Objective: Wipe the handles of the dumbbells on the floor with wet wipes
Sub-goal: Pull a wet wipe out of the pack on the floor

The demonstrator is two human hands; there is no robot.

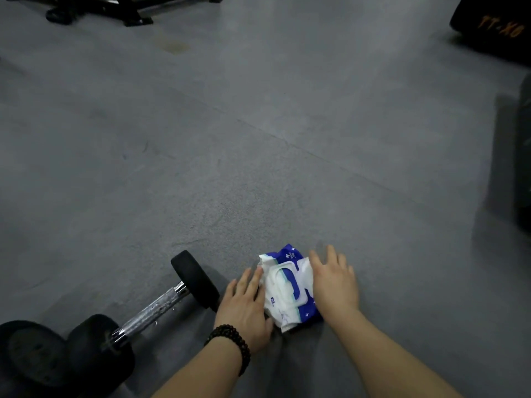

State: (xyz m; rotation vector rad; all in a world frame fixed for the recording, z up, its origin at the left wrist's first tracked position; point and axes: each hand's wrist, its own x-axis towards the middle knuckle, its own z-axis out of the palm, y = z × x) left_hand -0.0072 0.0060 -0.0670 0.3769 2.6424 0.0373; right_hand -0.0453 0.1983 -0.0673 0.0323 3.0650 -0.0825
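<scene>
Both palms flat, my left hand (244,308) and right hand (334,284) press the sides of the wipes pack (287,288) on the floor (258,139) beside the dumbbell (155,311), so I'm fetching a wipe; next I'd say lift the flap.

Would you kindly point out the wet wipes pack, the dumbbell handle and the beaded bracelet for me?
Wet wipes pack (287,291): head view, on its white lid flap.
Dumbbell handle (153,311): head view, mid-length of the chrome bar.
Beaded bracelet (230,344): head view, beads across the left wrist.
</scene>
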